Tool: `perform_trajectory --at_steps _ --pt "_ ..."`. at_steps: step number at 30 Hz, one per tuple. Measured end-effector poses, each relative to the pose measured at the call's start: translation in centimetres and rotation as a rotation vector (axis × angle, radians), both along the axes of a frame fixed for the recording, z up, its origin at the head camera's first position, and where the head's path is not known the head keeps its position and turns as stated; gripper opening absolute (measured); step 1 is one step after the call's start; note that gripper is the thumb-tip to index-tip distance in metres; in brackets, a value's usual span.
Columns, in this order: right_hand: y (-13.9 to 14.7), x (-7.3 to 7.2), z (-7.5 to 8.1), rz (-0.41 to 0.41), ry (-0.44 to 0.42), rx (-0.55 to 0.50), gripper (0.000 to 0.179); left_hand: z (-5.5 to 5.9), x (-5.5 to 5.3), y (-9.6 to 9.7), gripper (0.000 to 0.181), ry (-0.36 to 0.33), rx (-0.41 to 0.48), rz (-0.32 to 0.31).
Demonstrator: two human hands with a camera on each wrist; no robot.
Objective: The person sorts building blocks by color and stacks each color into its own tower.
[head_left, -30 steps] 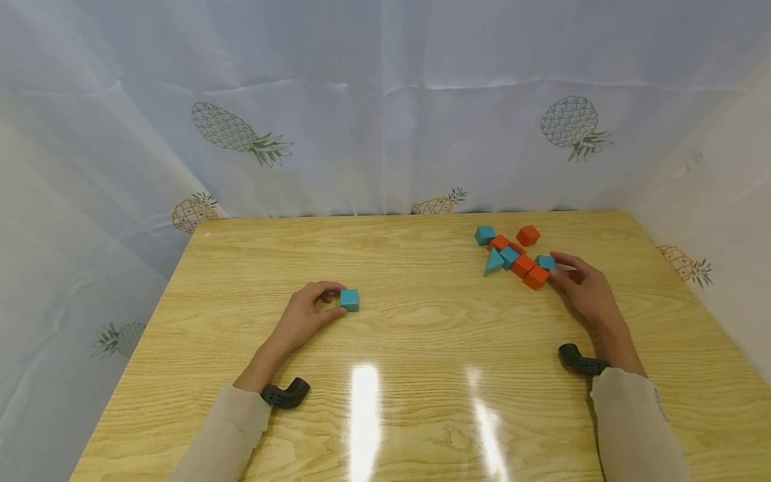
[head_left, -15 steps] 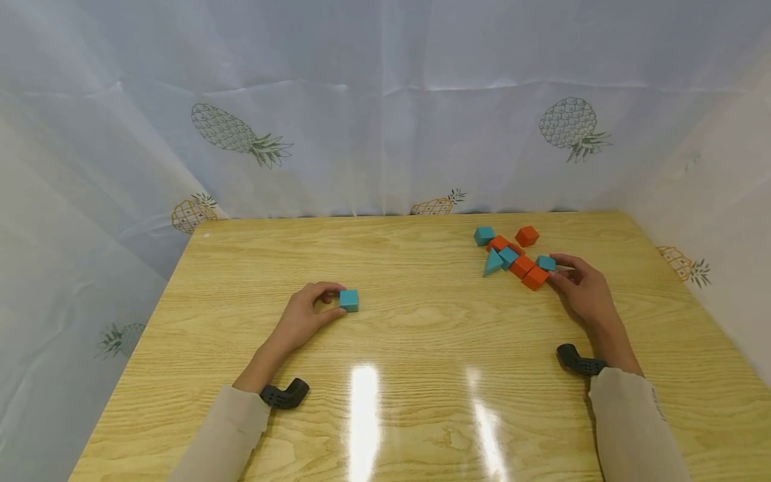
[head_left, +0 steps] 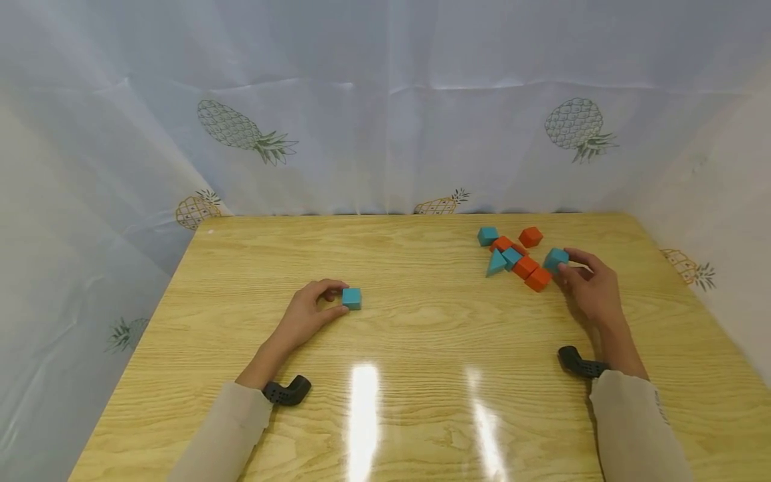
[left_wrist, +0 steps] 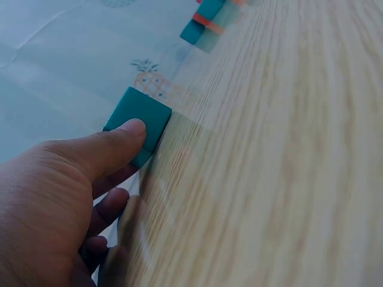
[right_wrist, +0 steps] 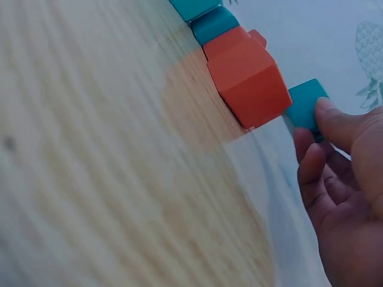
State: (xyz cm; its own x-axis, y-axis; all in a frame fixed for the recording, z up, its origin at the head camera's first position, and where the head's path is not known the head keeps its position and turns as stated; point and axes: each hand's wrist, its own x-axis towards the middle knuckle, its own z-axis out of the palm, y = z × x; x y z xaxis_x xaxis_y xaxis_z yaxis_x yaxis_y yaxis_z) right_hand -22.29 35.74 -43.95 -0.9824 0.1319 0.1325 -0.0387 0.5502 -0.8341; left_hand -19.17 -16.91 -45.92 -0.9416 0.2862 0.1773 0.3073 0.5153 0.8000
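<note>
On the left half of the table, my left hand pinches a blue cube between thumb and fingers; the left wrist view shows the thumb lying on that blue cube. At the right, my right hand pinches a second blue cube, just beside a cluster of blocks. In the right wrist view this blue cube is partly covered by the thumb, behind an orange block. The cluster has an orange cube nearest the right hand, a small blue cube and a blue triangular block.
Behind the cluster lie another blue cube and a separate orange cube. The wooden table ends at a pale curtain printed with pineapples. A dark wrist device sits on each arm.
The blue cube in my right hand has come up and slightly right, away from the orange cubes. My left hand and its cube look unchanged.
</note>
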Motion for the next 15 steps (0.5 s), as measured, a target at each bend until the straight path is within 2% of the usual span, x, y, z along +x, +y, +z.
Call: perform_trajectory --at_steps 4,12,15 --pt "-0.5 -0.1 0.7 0.011 0.045 -0.068 0.046 0.0 0.0 0.0 0.039 0.017 -0.012 -0.002" --pt "-3.4 0.7 3.9 0.041 0.129 -0.083 0.042 0.0 0.0 0.0 0.039 0.019 -0.007 -0.007" --pt "-4.5 0.8 4.5 0.076 0.149 -0.118 0.041 -0.1 -0.1 0.0 0.039 0.022 -0.009 -0.005"
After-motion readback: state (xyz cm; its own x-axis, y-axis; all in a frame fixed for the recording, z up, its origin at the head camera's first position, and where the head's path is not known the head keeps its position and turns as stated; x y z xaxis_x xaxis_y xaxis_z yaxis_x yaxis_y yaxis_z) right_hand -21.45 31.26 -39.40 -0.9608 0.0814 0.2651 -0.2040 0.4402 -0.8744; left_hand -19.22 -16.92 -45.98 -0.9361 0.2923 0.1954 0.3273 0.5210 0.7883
